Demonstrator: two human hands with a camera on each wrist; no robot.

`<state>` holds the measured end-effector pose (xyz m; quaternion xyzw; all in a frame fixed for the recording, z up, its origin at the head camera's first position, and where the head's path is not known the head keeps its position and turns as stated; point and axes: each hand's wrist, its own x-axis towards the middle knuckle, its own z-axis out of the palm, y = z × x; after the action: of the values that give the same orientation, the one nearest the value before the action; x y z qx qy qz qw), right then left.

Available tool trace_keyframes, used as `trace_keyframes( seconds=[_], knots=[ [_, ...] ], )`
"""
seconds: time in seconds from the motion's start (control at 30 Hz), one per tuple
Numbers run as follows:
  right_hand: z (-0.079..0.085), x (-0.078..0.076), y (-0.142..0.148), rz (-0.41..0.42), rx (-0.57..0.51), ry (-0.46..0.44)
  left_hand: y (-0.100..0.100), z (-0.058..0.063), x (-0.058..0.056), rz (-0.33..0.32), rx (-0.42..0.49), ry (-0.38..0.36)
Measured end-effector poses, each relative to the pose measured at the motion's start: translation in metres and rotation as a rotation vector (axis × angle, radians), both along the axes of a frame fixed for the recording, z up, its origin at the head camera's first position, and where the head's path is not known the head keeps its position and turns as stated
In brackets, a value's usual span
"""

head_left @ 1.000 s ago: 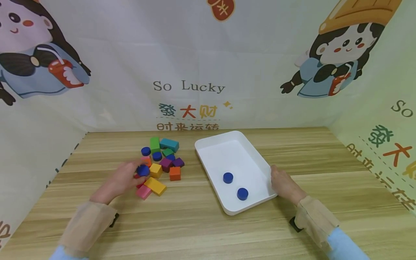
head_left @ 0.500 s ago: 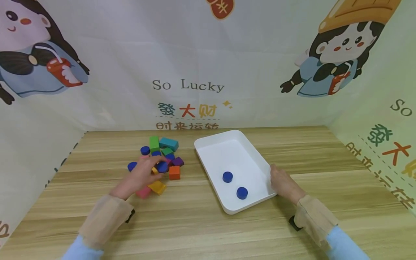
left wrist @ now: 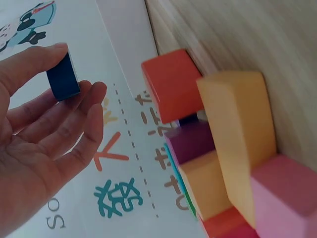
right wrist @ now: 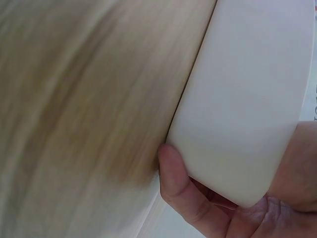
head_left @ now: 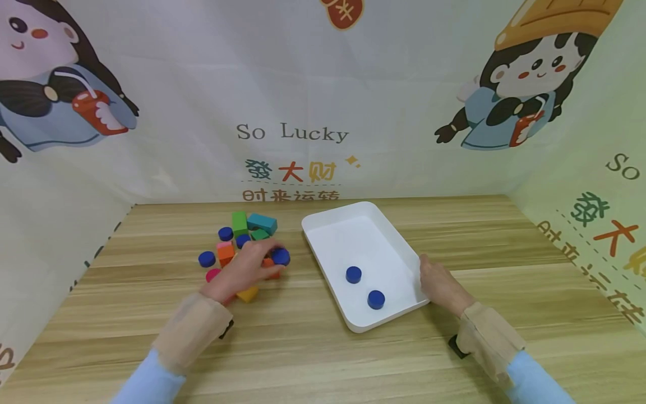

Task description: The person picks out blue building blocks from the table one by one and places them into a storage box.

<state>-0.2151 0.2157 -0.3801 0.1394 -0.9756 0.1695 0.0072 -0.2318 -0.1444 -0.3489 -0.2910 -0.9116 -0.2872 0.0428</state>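
Between thumb and fingers my left hand (head_left: 247,270) pinches a blue round block (head_left: 280,257), held above the right side of the block pile. The left wrist view shows the same blue block (left wrist: 63,77) seen edge-on, gripped by the thumb and fingertips. My right hand (head_left: 444,285) grips the near right corner of a white tray (head_left: 323,264). In the right wrist view its thumb and fingers (right wrist: 185,193) wrap around the tray's corner (right wrist: 237,163). Inside the tray lie two blue round blocks, one (head_left: 354,274) farther back and one (head_left: 375,299) nearer.
Around and under the left hand are several coloured blocks: a green block (head_left: 239,223), a teal block (head_left: 263,224), an orange block (head_left: 225,255) and a yellow block (head_left: 248,294). Loose blue round blocks, such as one (head_left: 207,258) at the left, lie among them. A printed cloth (head_left: 393,112) hangs behind the table.
My left hand has moved right across the pile, carrying the blue round block toward the tray. The right hand and the tray have stayed in place.
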Motion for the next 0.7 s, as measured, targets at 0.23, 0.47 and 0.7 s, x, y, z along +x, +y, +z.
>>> trace_keyframes(
  seconds=[0.23,0.47,0.7],
  knots=[
    [0.000,0.000,0.000,-0.008,-0.009,-0.007,0.016,-0.003,-0.005,-0.008,-0.004,0.021],
    [0.000,-0.001,0.000,-0.008,-0.005,-0.010,0.037,-0.004,-0.008,-0.026,-0.007,0.016],
    [-0.001,-0.003,0.000,-0.021,-0.012,-0.023,0.056,-0.008,-0.010,-0.038,-0.038,0.030]
  ],
)
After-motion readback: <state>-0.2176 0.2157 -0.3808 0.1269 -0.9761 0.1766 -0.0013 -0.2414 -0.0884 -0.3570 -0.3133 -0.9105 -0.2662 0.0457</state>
